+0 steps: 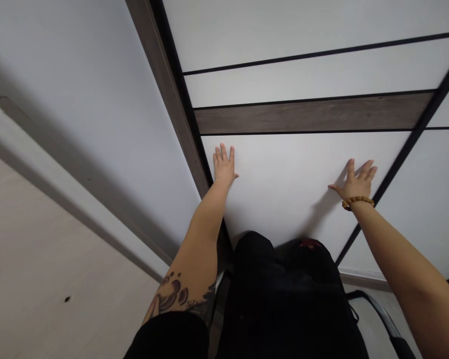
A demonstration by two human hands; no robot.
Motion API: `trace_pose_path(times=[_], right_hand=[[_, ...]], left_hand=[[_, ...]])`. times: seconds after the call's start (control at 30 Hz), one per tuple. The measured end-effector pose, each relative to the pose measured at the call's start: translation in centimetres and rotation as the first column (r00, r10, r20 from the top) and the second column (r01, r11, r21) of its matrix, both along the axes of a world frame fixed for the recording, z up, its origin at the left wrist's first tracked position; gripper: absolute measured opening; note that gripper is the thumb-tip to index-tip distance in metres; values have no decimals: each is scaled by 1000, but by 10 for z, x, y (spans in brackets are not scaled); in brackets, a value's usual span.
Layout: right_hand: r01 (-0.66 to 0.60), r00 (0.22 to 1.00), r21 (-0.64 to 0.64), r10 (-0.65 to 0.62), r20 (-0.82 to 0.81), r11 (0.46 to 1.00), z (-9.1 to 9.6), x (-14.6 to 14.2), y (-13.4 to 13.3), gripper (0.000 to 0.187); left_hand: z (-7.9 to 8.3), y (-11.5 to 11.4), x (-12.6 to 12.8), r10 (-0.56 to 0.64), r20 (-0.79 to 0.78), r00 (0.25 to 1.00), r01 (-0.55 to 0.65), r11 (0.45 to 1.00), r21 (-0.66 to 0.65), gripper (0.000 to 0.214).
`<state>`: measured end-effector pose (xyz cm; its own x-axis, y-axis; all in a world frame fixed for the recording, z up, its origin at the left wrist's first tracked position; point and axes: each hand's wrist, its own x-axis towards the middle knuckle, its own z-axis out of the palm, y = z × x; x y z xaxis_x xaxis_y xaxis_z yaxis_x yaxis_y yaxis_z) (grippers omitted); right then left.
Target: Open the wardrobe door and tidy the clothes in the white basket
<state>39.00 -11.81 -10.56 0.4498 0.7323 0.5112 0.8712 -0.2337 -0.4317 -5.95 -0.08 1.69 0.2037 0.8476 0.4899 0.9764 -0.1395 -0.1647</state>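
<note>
A white wardrobe door panel (284, 169) with black edge strips and a brown wood-look band (307, 117) fills the view in front of me. My left hand (224, 166) lies flat against the panel near its left frame, fingers spread. On the right side of the same panel, my right hand (355, 183) touches the surface with its fingers apart. Around my right wrist is a beaded bracelet (358, 201). Neither hand holds anything.
My knees in black trousers (284, 294) reach close to the door's lower part. A chair armrest (383, 316) shows at the lower right. To the left are a pale wall (86, 104), a white ledge (75, 184) and a beige surface (41, 259) with a small dark hole.
</note>
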Motion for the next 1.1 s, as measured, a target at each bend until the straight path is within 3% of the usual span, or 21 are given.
trace_pose_path(times=[0.7,0.83,0.93,1.0,1.1], right_hand=[[-18,998,44,15,55,999,-6,-10,10,128],[-7,998,1,7,68,1000,-4,-13,7,126],[-1,995,4,0,98,1000,5,-18,-1,109],[-5,997,78,-1,81,997,17,-22,-7,99],[-78,996,193,86,-38,978,46,-26,-17,102]], left_hand=[[9,-12,8,127,-27,992,-127,992,8,125],[10,-17,9,133,10,991,-133,991,6,124],[12,-25,11,99,87,991,-105,992,74,104],[13,-30,14,26,165,986,-47,991,122,89],[20,-36,26,-114,349,930,79,990,113,92]])
